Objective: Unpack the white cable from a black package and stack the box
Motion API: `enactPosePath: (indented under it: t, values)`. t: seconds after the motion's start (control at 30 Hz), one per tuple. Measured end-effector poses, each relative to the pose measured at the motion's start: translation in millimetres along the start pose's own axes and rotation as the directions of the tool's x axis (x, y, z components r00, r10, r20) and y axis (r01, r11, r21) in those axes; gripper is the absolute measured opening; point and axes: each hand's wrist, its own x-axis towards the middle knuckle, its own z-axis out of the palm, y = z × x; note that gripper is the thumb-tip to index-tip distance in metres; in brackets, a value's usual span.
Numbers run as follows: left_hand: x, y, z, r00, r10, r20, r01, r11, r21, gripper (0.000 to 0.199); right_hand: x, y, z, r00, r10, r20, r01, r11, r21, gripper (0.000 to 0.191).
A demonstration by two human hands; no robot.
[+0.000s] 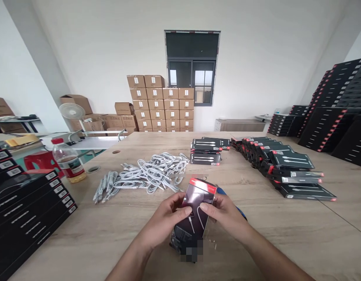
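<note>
Hands mid-table, left hand [165, 216] & right hand [224, 214] both gripping cable box [198, 207], thumbs on front

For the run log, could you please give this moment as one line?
left hand: grips box | right hand: grips box | box: black, red-topped, above table | cables: behind

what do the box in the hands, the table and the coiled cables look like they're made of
Box: likely glossy printed card, dark with a red end; it shows reflections. Both hands hold it, left hand and right hand. Table: pale wood-grain board, matte, possibly laminate. Cables: white, smooth plastic-looking jackets.
</note>
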Motion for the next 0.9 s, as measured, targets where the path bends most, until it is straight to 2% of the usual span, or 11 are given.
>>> enactPosePath:
  t: [0.07, 0.2, 0.27, 0.5, 0.57, 0.6, 0.67, 0.73, 0.8, 0.87, 0.9]
  values:
    - [0, -3, 1.9, 0.999, -0.015, 0.05, 0.018, 0.998, -0.067, 0.043, -1, 2, 0, 0.999, 0.012, 0.03, -0.013, 1.0, 0.025, 0.038]
    - [1, -8, 0.9, 0.999, -0.03, 0.02, 0.034, 0.971, -0.238, 0.041, 1, 5, -4, 0.999, 0.032, -0.025, -0.029, 0.993, 0.117, 0.05]
    - [1, -9, 0.2, 0.998, -0.067, 0.008, 0.066, 0.952, -0.298, 0.043, 2, 5, -5, 0.999, 0.032, -0.043, -0.027, 0.995, 0.101, 0.05]
    - [0, -11, 2.4, 0.992, -0.125, -0.002, 0.119, 0.945, -0.305, 0.04, 1, 3, -6, 0.997, -0.045, -0.056, 0.033, 0.981, -0.191, 0.053]
    - [3, -12, 0.9, 0.989, -0.135, -0.055, 0.11, 0.937, -0.33, 0.037, -1, 2, -4, 0.997, -0.059, -0.057, 0.043, 0.966, -0.253, 0.051]
    - [5, -12, -1.5, 0.982, -0.148, -0.118, 0.095, 0.925, -0.367, 0.034, -2, 0, -2, 0.996, -0.067, -0.051, 0.049, 0.953, -0.298, 0.049]
    - [8, -9, -10.7, 0.932, -0.219, -0.29, 0.061, 0.88, -0.471, 0.026, -6, -5, 2, 0.997, -0.081, -0.009, 0.07, 0.912, -0.404, 0.042]
    - [11, -5, -24.8, 0.851, -0.314, -0.422, 0.02, 0.822, -0.57, 0.024, -10, -12, 7, 0.994, -0.071, 0.086, 0.103, 0.875, -0.472, 0.035]
    - [12, 0, -40.5, 0.802, -0.358, -0.477, -0.028, 0.776, -0.63, 0.028, -15, -17, 11, 0.979, 0.001, 0.203, 0.097, 0.877, -0.47, 0.031]
    - [12, 3, -53.9, 0.764, -0.358, -0.536, -0.099, 0.757, -0.646, 0.03, -17, -18, 11, 0.948, 0.104, 0.302, 0.027, 0.917, -0.398, 0.03]
    - [12, 4, -59.0, 0.738, -0.353, -0.575, -0.138, 0.755, -0.641, 0.03, -18, -18, 11, 0.951, 0.108, 0.291, 0.001, 0.937, -0.349, 0.032]
